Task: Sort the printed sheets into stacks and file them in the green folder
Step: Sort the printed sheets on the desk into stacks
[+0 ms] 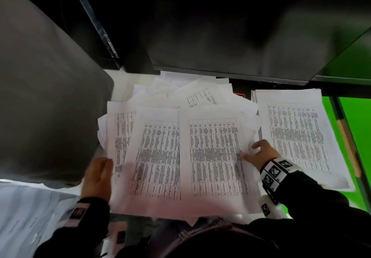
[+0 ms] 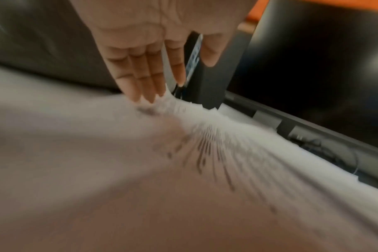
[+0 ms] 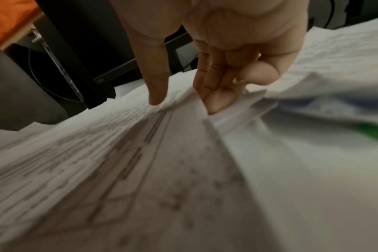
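A loose pile of printed table sheets (image 1: 180,147) covers the middle of the desk, with two sheets side by side on top. My right hand (image 1: 251,151) pinches the right edge of the top right sheet (image 3: 140,153); the thumb (image 3: 157,97) lies on top and the fingers (image 3: 216,102) are tucked under the edge. My left hand (image 1: 98,175) lies flat at the pile's left edge, its straight fingers (image 2: 140,88) touching the paper (image 2: 205,136). A squared stack of sheets (image 1: 297,135) lies to the right on a green surface (image 1: 357,129).
A black monitor (image 1: 241,36) overhangs the far side of the pile. A big grey shape (image 1: 40,97) fills the left. More white paper (image 1: 24,213) lies at the near left. A dark strip and wooden edge (image 1: 347,143) cross the green surface.
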Available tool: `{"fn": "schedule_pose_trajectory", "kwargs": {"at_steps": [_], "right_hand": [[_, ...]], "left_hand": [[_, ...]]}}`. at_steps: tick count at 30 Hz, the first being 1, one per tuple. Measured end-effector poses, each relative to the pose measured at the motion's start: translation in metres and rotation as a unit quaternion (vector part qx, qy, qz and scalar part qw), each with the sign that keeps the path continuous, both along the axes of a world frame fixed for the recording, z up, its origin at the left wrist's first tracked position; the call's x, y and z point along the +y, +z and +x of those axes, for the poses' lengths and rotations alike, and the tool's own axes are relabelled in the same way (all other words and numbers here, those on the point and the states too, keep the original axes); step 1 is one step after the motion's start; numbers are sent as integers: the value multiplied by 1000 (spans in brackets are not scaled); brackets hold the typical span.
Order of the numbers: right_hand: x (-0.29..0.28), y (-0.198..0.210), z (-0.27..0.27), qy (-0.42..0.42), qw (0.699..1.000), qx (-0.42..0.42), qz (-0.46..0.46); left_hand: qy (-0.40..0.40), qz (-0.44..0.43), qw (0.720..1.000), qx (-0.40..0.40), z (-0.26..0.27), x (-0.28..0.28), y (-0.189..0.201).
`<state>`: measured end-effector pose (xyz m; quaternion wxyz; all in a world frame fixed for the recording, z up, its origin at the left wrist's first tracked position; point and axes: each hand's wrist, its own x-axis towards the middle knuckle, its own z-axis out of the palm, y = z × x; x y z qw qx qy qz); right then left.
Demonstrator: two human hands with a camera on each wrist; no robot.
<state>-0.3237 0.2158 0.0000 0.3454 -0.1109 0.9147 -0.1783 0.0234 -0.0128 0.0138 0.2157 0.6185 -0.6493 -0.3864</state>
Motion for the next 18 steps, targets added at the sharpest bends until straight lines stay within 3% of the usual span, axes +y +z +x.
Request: {"fn": "schedule_pose_trajectory", "kwargs": {"at_steps": [3, 8, 12, 18], "right_hand": [[-5, 2, 15, 7, 1000, -18, 10], [-6, 2, 19, 39, 998, -29, 40], [-7, 13, 20, 59, 997, -40, 14], [-20, 20, 31, 30, 992, -84, -94]], "left_hand": [[-69, 42, 995, -54, -24, -11, -22], [-63, 137, 986, -69, -48, -6, -27], [-111, 103, 984, -93, -50, -11, -29], [-124, 103, 987, -10, -49, -16, -22]]}}
